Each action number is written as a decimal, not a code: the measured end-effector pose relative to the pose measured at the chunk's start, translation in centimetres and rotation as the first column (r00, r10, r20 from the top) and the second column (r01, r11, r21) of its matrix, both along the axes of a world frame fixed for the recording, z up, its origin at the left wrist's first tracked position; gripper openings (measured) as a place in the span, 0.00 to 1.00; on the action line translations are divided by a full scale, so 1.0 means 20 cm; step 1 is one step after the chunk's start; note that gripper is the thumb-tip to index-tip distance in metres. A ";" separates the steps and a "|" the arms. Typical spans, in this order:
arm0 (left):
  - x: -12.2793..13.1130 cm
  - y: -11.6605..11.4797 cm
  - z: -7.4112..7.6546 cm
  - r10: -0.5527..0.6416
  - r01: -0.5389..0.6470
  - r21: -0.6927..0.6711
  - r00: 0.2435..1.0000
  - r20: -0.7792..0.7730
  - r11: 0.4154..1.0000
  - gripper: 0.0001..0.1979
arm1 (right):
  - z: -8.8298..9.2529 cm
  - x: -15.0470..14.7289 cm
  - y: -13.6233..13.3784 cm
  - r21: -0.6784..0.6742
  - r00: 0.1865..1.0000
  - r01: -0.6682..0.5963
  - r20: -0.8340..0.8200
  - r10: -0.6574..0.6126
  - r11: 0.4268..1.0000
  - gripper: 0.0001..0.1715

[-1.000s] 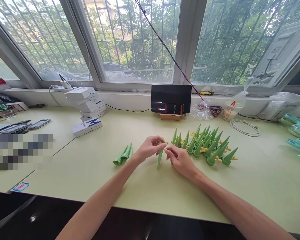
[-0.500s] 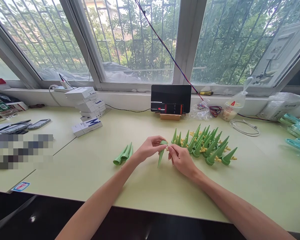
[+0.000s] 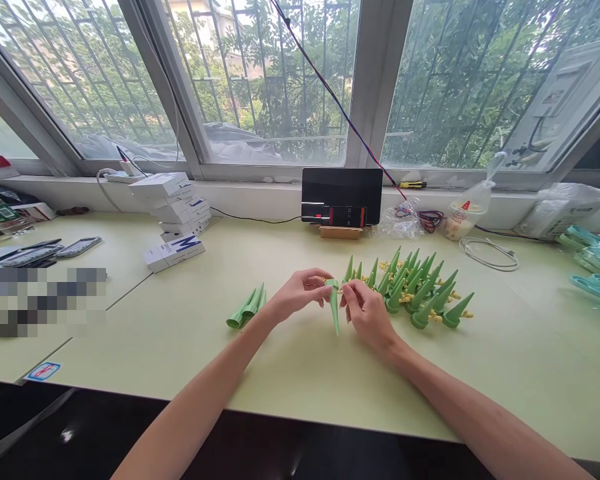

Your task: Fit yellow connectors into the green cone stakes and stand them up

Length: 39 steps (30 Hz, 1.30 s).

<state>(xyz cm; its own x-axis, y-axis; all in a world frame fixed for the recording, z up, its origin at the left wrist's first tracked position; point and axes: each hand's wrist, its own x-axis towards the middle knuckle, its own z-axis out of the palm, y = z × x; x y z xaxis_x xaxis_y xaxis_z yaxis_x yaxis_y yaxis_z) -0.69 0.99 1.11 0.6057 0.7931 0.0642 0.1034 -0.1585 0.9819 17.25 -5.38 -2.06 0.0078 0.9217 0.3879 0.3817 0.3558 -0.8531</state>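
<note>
My left hand (image 3: 304, 293) is closed around the collar of a green plant watering spike (image 3: 335, 310), whose tip points down toward the table. At the spike's right side, my right hand (image 3: 366, 310) pinches a small yellow valve, mostly hidden by the fingers. Just right of my hands stand several green spikes (image 3: 420, 309) with yellow valves (image 3: 435, 318) on their sides, tips up. A few plain green spikes (image 3: 245, 308) lie in a bundle left of my left hand, their open ends toward me.
The pale green table (image 3: 290, 373) ends in front of me. A tablet (image 3: 341, 190) with a phone leans at the back. White boxes (image 3: 173, 207) are stacked at back left, phones (image 3: 79, 247) beyond. A bagged cup (image 3: 463, 217), a coiled cable (image 3: 490, 257) and turquoise parts (image 3: 595, 287) lie right.
The spike in my hands has shifted slightly right, and its tip has swung right to hang nearly straight down. My right hand has moved slightly right. The other spikes stay put.
</note>
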 end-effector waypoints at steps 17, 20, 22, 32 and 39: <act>0.02 0.00 -0.03 -0.003 0.003 0.068 1.000 -0.012 0.998 0.16 | -0.01 0.00 0.00 -0.063 0.997 -0.067 -0.054 0.064 0.996 0.19; 0.02 0.00 -0.04 -0.014 0.017 0.091 1.000 -0.028 0.996 0.16 | 0.00 0.00 0.00 -0.070 0.997 -0.065 -0.047 0.061 0.995 0.19; 0.02 0.00 -0.03 -0.028 0.031 0.100 0.999 -0.035 0.994 0.16 | 0.00 0.00 0.00 -0.074 0.998 -0.058 -0.037 0.055 0.996 0.18; 0.02 -0.01 -0.03 -0.089 0.102 0.156 0.992 -0.084 0.982 0.16 | -0.01 0.00 0.01 -0.075 0.999 -0.027 0.020 0.029 0.997 0.19; 0.02 -0.01 -0.03 -0.109 0.133 0.208 0.986 -0.126 0.969 0.16 | -0.01 0.00 0.01 -0.066 0.999 -0.012 0.037 0.014 0.998 0.20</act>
